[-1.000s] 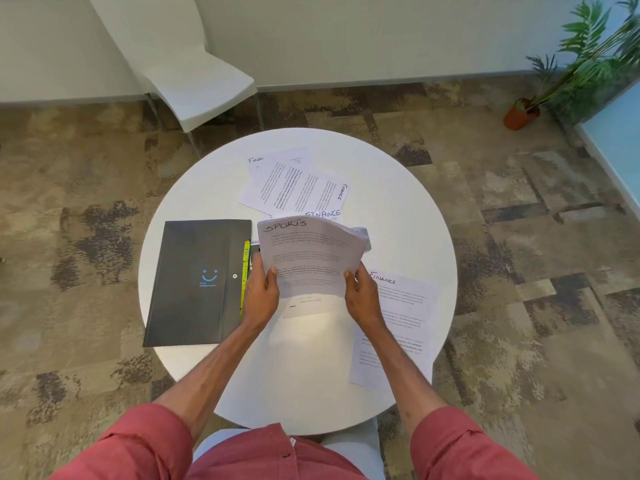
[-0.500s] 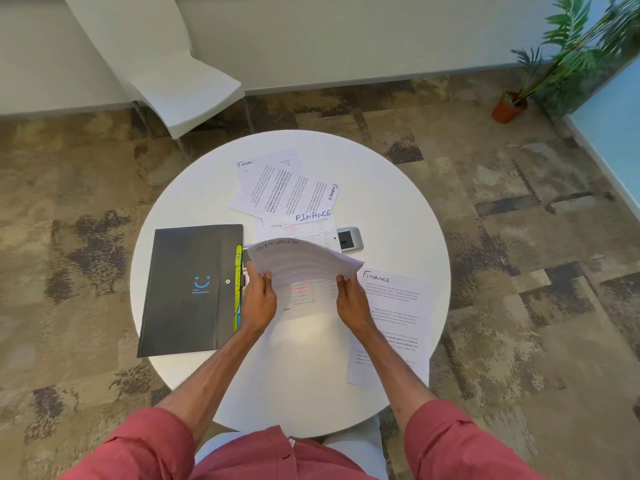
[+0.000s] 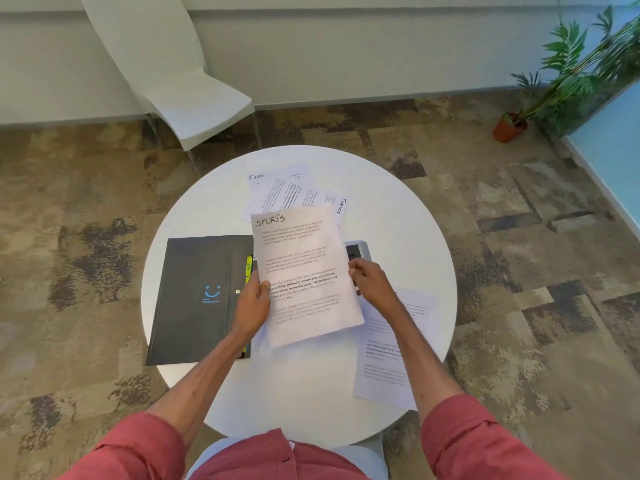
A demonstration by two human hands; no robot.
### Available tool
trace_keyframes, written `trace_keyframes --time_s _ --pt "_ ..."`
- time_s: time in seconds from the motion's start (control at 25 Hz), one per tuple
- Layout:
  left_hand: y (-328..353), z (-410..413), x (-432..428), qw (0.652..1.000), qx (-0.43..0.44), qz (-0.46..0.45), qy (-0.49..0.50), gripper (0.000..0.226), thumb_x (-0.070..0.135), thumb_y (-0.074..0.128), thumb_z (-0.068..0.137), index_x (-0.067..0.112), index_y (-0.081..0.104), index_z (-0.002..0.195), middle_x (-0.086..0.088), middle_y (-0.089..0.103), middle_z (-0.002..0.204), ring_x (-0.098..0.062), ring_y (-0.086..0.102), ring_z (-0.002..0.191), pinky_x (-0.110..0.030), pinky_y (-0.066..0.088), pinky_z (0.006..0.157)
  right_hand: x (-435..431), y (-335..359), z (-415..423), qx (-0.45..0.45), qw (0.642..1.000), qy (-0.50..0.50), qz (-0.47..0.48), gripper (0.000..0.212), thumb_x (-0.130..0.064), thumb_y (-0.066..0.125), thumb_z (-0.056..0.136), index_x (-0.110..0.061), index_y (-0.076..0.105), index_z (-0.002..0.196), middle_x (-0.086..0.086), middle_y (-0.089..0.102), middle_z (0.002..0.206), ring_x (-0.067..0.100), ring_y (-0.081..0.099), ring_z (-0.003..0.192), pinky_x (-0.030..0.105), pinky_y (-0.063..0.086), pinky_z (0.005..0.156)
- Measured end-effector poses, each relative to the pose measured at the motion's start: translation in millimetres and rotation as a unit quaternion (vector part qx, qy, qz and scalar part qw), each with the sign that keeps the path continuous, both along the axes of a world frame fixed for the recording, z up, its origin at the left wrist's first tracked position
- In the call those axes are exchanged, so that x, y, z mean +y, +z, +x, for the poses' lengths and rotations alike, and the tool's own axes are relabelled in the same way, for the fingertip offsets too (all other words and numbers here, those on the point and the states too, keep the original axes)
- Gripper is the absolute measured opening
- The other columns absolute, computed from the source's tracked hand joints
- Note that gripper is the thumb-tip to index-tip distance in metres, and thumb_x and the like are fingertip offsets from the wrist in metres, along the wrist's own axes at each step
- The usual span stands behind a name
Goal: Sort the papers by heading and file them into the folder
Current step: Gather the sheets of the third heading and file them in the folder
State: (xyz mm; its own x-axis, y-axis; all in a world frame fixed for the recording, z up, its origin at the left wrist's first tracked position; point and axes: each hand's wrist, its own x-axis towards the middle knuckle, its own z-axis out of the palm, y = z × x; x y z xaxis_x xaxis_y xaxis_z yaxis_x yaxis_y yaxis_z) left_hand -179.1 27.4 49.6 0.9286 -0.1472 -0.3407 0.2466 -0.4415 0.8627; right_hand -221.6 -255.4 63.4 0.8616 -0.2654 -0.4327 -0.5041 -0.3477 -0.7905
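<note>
Head view: holds the SPORTS paper (image 3: 304,271) flat now, no longer bowed; grips its edges in left hand (image 3: 254,299) and right hand (image 3: 372,282); heading readable, likely folder (image 3: 201,299) next.

SPORTS sheet (image 3: 304,271) face-up just right of closed black folder (image 3: 197,271), overlapping FINANCE sheets (image 3: 277,195) beyond

bare desk (image 3: 311,386) lies near the person, between the black folder (image 3: 197,323) on the left and a loose sheet (image 3: 388,358) on the right; finance sheets (image 3: 280,192) (overlapping) crowd the far side, plus a grey device (image 3: 360,251).
</note>
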Motion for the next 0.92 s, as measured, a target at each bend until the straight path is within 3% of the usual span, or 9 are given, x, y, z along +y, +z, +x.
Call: trace_keyframes --time_s 0.12,0.32,0.44,0.56,0.8,0.92 --pt "-13 0 12 0.998 0.049 -0.02 0.021 0.041 0.008 0.04 0.109 0.018 0.057 0.145 0.003 0.07 0.137 -0.022 0.066 0.126 -0.049 0.051 0.112 5 0 8 0.053 0.998 0.015 0.036 0.019 -0.015 0.053 0.103 -0.013 0.071 0.098 0.02 0.075 0.101 0.022 0.066 0.082 0.04 0.058 0.071" --pt "-29 -4 30 0.991 0.109 -0.064 0.035 0.042 0.012 0.043 0.106 0.023 0.058 0.143 0.008 0.07 0.138 -0.017 0.066 0.128 -0.054 0.05 0.114 24 2 13 0.073 0.994 0.009 0.085 0.03 -0.043 0.061 0.105 -0.016 0.07 0.113 0.003 0.08 0.109 0.021 0.078 0.097 0.046 0.066 0.079" --pt "-24 -1 32 0.99 0.119 -0.074 0.025 0.041 0.01 0.042 0.107 0.023 0.059 0.142 0.008 0.071 0.137 -0.016 0.067 0.126 -0.052 0.052 0.113 29 3 18 0.082 0.992 0.032 0.088 0.027 -0.035 0.062 0.105 -0.013 0.069 0.12 0.0 0.081 0.11 0.019 0.079 0.1 0.049 0.067 0.081" --pt "-21 5 34 0.989 0.128 -0.076 0.018 0.038 0.009 0.042 0.107 0.022 0.058 0.138 0.006 0.07 0.136 -0.017 0.067 0.125 -0.051 0.052 0.111 27 12 26 0.091 0.991 0.05 0.081 0.024 -0.027 0.063 0.106 -0.008 0.072 0.118 0.004 0.081 0.11 0.021 0.079 0.097 0.042 0.067 0.076" --pt "-19 9 30 0.987 0.128 -0.086 0.036 0.037 0.003 0.041 0.102 0.018 0.06 0.13 0.001 0.07 0.129 -0.021 0.065 0.122 -0.041 0.052 0.095 19 25 32 0.113 0.985 0.069 0.112 0.025 -0.028 0.07 0.103 -0.007 0.077 0.114 0.007 0.083 0.102 0.026 0.08 0.094 0.037 0.067 0.071" --pt "-23 9 27 0.986 0.125 -0.093 0.059 0.035 0.003 0.041 0.099 0.016 0.062 0.125 0.0 0.071 0.124 -0.025 0.066 0.119 -0.043 0.053 0.097 20 21 32 0.131 0.98 0.092 0.118 0.024 -0.027 0.07 0.103 -0.006 0.076 0.114 0.008 0.083 0.102 0.028 0.08 0.095 0.038 0.067 0.071"
